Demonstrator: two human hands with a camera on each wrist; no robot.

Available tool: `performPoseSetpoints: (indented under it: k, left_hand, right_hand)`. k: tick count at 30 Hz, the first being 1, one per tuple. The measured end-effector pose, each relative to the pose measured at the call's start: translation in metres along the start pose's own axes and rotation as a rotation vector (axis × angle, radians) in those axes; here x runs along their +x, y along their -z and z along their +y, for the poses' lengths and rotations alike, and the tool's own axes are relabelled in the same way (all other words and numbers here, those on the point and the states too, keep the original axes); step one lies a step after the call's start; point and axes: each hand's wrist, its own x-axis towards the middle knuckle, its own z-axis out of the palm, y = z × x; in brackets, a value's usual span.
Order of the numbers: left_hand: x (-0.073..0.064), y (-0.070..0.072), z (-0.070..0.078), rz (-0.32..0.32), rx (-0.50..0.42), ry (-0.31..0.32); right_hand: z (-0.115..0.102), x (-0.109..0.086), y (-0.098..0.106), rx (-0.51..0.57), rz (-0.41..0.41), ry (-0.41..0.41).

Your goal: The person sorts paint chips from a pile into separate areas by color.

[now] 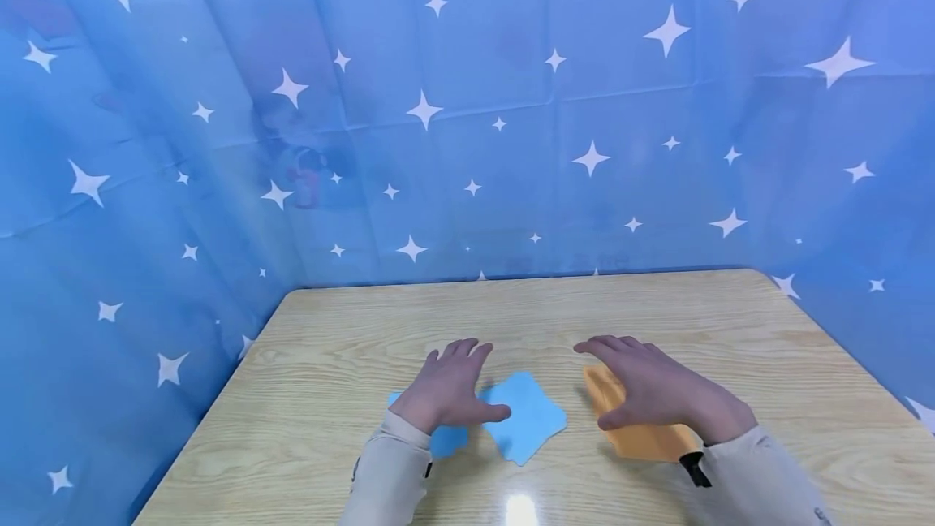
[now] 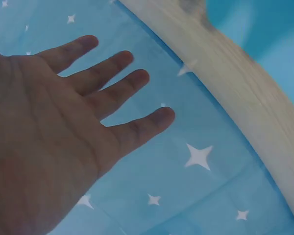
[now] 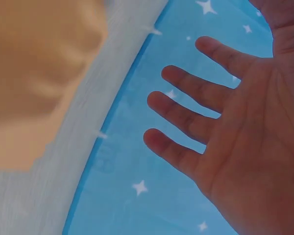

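Observation:
Both hands hover over the table with fingers spread and hold nothing. My left hand (image 1: 450,388) is above a light blue piece (image 1: 449,440), which it partly covers in the head view. Just right of that hand lies another flat light blue piece (image 1: 525,416) with uneven edges. My right hand (image 1: 650,384) is over an orange piece (image 1: 646,443) that looks like folded cloth or a pouch; its middle is hidden. In the left wrist view the left palm (image 2: 54,132) shows bare, and the right palm (image 3: 255,142) likewise in the right wrist view.
A wooden table (image 1: 351,339) with rounded corners bears the pieces. Behind it and along its sides hangs a blue curtain (image 1: 504,153) with white stars. A bright light reflection lies near the table's front.

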Motion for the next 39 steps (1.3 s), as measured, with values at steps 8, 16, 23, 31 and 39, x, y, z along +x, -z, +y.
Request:
performPoseSetpoints:
  k: [8, 16, 23, 31, 39]
  left_hand:
    - [-0.004, -0.003, -0.006, -0.012, -0.001, 0.046]
    - [-0.001, -0.014, 0.003, -0.059, 0.048, 0.057]
    - [0.001, -0.028, 0.013, -0.081, 0.084, 0.040]
    - [0.003, -0.033, 0.019, -0.066, 0.110, -0.029]
    - [0.005, -0.035, 0.019, -0.090, 0.104, -0.093]
  right_hand:
    - [-0.016, 0.017, -0.003, 0.014, -0.024, 0.026]
    - [-0.027, 0.034, -0.021, 0.037, -0.102, 0.037]
    - [-0.026, 0.047, -0.039, 0.033, -0.148, 0.044]
    - [-0.028, 0.052, -0.044, 0.039, -0.183, 0.044]
    - [-0.028, 0.054, -0.049, 0.054, -0.185, 0.052]
